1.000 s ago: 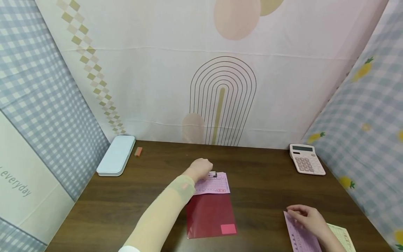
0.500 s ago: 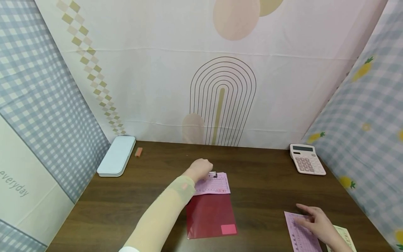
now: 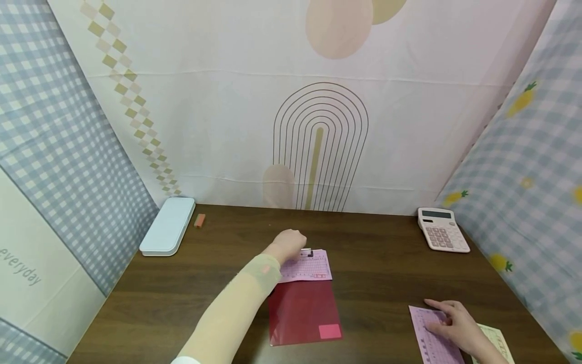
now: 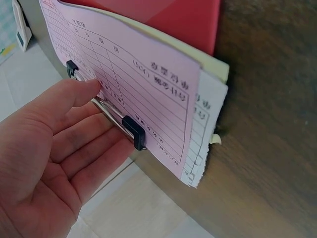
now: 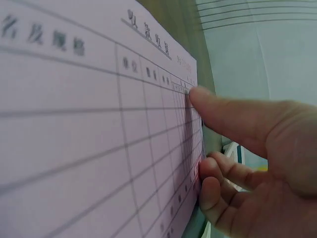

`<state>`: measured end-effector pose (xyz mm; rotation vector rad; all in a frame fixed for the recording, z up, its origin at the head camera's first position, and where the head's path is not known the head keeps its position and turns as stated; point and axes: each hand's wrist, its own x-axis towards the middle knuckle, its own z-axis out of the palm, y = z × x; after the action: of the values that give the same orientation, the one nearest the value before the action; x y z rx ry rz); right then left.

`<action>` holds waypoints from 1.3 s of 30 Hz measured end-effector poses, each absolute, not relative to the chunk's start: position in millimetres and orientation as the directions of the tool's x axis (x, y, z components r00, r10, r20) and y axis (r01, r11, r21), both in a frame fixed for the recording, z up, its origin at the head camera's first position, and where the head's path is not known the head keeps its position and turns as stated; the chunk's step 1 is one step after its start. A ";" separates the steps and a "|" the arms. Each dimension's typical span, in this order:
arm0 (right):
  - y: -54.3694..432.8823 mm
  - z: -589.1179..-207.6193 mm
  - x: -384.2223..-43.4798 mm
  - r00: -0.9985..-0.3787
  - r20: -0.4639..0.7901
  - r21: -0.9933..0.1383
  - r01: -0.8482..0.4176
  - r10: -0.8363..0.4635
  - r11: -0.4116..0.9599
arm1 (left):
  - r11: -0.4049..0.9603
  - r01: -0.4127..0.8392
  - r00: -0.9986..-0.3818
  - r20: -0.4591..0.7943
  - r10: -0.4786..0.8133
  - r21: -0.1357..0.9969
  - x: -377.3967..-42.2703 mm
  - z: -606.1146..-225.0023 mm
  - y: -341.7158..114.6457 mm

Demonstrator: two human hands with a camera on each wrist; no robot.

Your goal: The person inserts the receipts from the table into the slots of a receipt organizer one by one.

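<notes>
My left hand [image 3: 288, 243] is at the top of a red clipboard [image 3: 302, 308]. In the left wrist view the thumb presses by the metal clip [image 4: 134, 133], and the other fingers lie curled behind it. Under the clip is a stack of printed receipts [image 4: 143, 84], pink on top, with yellow and white sheets showing at the ragged edge. At the lower right, my right hand [image 3: 459, 326] rests over a loose pink receipt [image 3: 429, 341]. Its index finger reaches out past the sheet; in the right wrist view the thumb tip [image 5: 198, 96] meets the paper's edge.
A pale yellow slip [image 3: 495, 339] lies partly under the right forearm. A white calculator [image 3: 443, 230] sits at the back right of the dark table [image 3: 373, 288]. At the back left are a pale blue case [image 3: 168, 226] and a small orange eraser [image 3: 199, 220].
My right hand has let go of the loose pink receipt's top corner, and its fingers have spread and shifted right over the sheet. The left hand has stayed at the clip.
</notes>
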<state>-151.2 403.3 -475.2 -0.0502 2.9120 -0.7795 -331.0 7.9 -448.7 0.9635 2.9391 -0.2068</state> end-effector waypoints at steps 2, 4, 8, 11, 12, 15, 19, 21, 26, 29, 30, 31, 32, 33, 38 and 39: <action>402.1 -474.7 -151.8 -0.993 -0.102 -0.473 -0.002 -0.057 0.881 | 0.798 0.593 -0.805 -0.084 0.587 -0.109 -330.3 -448.2 8.0; 400.8 -474.1 -152.4 -0.994 -0.094 -0.449 -0.002 -0.050 0.894 | 0.797 0.594 -0.804 -0.090 0.587 -0.107 -329.6 -447.3 8.3; 399.0 -474.1 -153.3 -0.996 -0.087 -0.430 0.007 -0.034 0.903 | 0.797 0.594 -0.804 -0.087 0.588 -0.105 -328.8 -446.6 9.0; 398.3 -475.3 -152.8 -0.997 -0.079 -0.428 0.013 -0.023 0.904 | 0.794 0.599 -0.801 -0.082 0.594 -0.106 -328.7 -446.3 9.4; 397.9 -475.9 -152.5 -0.997 -0.068 -0.427 0.010 -0.022 0.904 | 0.793 0.600 -0.800 -0.077 0.595 -0.108 -328.6 -446.3 9.3; 396.8 -477.6 -151.7 -0.999 -0.027 -0.418 -0.011 -0.025 0.908 | 0.790 0.602 -0.798 -0.075 0.598 -0.112 -329.3 -446.6 8.9; 394.7 -477.1 -152.5 -0.999 0.008 -0.403 -0.039 -0.038 0.914 | 0.792 0.601 -0.799 -0.074 0.596 -0.110 -331.0 -448.0 7.9; 394.1 -475.9 -153.3 -0.999 -0.002 -0.403 -0.039 -0.043 0.914 | 0.794 0.599 -0.801 -0.070 0.595 -0.108 -331.2 -448.2 7.3; 395.1 -474.4 -155.1 -0.998 -0.045 -0.406 -0.013 -0.034 0.914 | 0.796 0.595 -0.804 -0.062 0.592 -0.111 -330.7 -449.6 7.0; 394.4 -473.9 -155.7 -0.998 -0.058 -0.407 0.003 -0.022 0.914 | 0.796 0.595 -0.803 -0.063 0.592 -0.107 -331.4 -450.6 7.3; 393.7 -473.6 -155.9 -0.998 -0.058 -0.406 0.007 -0.018 0.914 | 0.796 0.595 -0.803 -0.065 0.592 -0.106 -331.5 -450.6 7.3; 392.8 -473.7 -155.6 -0.999 -0.048 -0.402 0.006 -0.015 0.915 | 0.797 0.595 -0.803 -0.066 0.592 -0.104 -331.5 -450.7 7.3; 392.0 -474.0 -155.2 -0.999 -0.034 -0.397 0.004 -0.011 0.918 | 0.797 0.595 -0.804 -0.068 0.591 -0.101 -331.7 -450.8 7.3; 391.4 -474.6 -155.0 -1.000 -0.016 -0.389 -0.001 -0.007 0.921 | 0.797 0.595 -0.803 -0.069 0.592 -0.101 -332.0 -451.1 7.3; 389.4 -477.4 -153.8 -0.998 0.065 -0.369 -0.021 0.003 0.929 | 0.797 0.595 -0.803 -0.069 0.591 -0.104 -331.5 -451.4 7.3; 389.4 -477.8 -153.9 -0.998 0.070 -0.369 -0.022 0.004 0.929 | 0.797 0.595 -0.804 -0.071 0.591 -0.106 -331.3 -451.3 7.5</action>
<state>-153.9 389.4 -477.8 -0.0147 3.1542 -0.6043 -331.3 7.5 -451.3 0.9719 2.9456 -0.1916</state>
